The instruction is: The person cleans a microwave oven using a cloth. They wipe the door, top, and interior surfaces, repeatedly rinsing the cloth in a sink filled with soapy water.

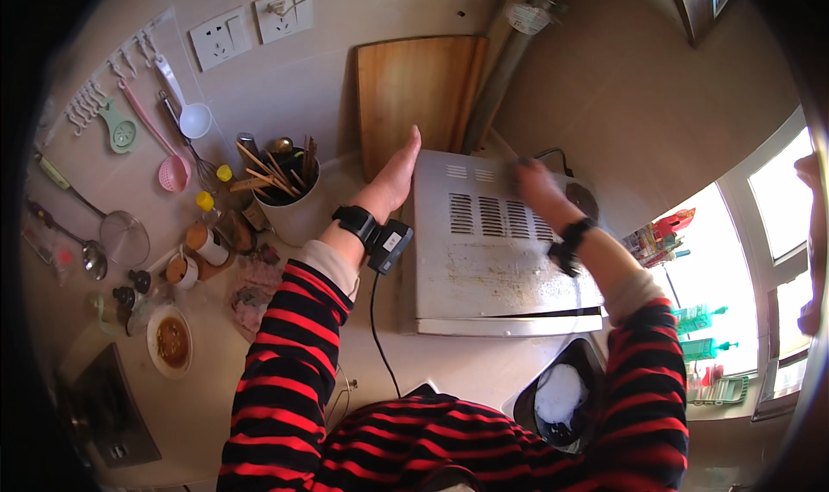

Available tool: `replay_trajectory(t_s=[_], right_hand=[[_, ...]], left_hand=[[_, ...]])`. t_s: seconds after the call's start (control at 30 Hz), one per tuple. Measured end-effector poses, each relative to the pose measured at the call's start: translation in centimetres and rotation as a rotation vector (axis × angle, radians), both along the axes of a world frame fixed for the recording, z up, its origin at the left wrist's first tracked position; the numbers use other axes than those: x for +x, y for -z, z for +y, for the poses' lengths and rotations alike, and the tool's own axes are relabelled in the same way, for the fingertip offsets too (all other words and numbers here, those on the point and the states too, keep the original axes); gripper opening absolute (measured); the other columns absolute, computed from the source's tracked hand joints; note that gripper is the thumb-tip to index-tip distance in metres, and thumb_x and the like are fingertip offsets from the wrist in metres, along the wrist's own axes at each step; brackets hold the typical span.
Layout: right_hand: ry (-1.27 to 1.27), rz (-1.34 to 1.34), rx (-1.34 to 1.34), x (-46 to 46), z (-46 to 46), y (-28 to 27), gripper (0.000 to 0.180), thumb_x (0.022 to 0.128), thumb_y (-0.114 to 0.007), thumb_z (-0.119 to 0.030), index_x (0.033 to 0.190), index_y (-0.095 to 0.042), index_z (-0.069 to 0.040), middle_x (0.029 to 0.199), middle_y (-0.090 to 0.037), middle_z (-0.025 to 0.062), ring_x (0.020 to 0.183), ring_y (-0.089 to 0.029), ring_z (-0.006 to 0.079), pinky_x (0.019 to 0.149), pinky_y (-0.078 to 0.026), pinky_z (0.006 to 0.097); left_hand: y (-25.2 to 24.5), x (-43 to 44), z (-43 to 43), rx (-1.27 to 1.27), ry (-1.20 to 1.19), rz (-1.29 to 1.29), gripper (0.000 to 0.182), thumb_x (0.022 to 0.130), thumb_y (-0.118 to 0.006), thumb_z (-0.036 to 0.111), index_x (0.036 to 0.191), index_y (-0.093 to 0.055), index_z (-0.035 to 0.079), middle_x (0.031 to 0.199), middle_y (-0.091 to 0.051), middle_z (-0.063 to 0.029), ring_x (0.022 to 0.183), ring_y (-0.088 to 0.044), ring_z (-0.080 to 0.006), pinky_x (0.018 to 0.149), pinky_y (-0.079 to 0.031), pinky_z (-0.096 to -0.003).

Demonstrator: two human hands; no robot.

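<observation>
A metal-cased appliance [479, 272], probably a countertop oven, stands before me. Its top has rows of vent slots and brown, wet-looking stains near the front. My left hand [393, 178] lies along the left side of the casing, thumb pointing up, with some fingers hidden. Over the far right part of the top is my right hand [543, 191], blurred by motion. Something dark shows at its fingertips, but blur hides whether it is a held thing. Close to that hand, a dark round patch [581, 199] is visible at the casing's back right.
Behind stands a wooden cutting board [421, 90]. A utensil pot [288, 217], bottles and jars line the left wall, near a bowl of brown liquid [171, 342]. A sink [528, 388] with white foam lies at front right. A black cable [374, 311] trails from my left wrist.
</observation>
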State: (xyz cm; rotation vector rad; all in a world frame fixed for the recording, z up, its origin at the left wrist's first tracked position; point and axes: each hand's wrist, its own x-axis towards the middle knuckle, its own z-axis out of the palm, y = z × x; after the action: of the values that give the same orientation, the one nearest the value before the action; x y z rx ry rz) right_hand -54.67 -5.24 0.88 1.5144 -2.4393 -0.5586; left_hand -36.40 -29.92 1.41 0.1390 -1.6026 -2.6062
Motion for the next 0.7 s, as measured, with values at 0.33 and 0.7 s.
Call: replay_trajectory(t_s=[0.33,0.7], right_hand=[[-0.290,-0.377,-0.573,8.1,-14.6,2.3,0.028,0.082,-0.052,-0.007,0.107,-0.058,0.004,0.100,-0.057,0.0247,0.104,-0.053,0.0369,0.090,-0.044,0.0438],[0.507,-0.160,-0.395,-5.3,10.7,-1.0,0.027,0.081,-0.051,-0.006,0.105,-0.063,0.000,0.121,-0.047,0.0184,0.111,-0.051,0.0392,0.091,-0.047,0.0453]], left_hand=[[0.7,-1.9,0.6,-0.419,-0.283,0.046,0.078,0.093,-0.040,0.061,0.135,-0.036,-0.004,0.140,-0.038,-0.0169,0.131,-0.034,-0.0234,0.108,-0.025,-0.0327],[0.8,-3.4,2.7,-1.642,0.010,-0.118,0.085,0.089,-0.024,0.072,0.144,-0.032,0.008,0.154,-0.021,-0.0149,0.144,-0.011,-0.0285,0.114,-0.007,-0.0510]])
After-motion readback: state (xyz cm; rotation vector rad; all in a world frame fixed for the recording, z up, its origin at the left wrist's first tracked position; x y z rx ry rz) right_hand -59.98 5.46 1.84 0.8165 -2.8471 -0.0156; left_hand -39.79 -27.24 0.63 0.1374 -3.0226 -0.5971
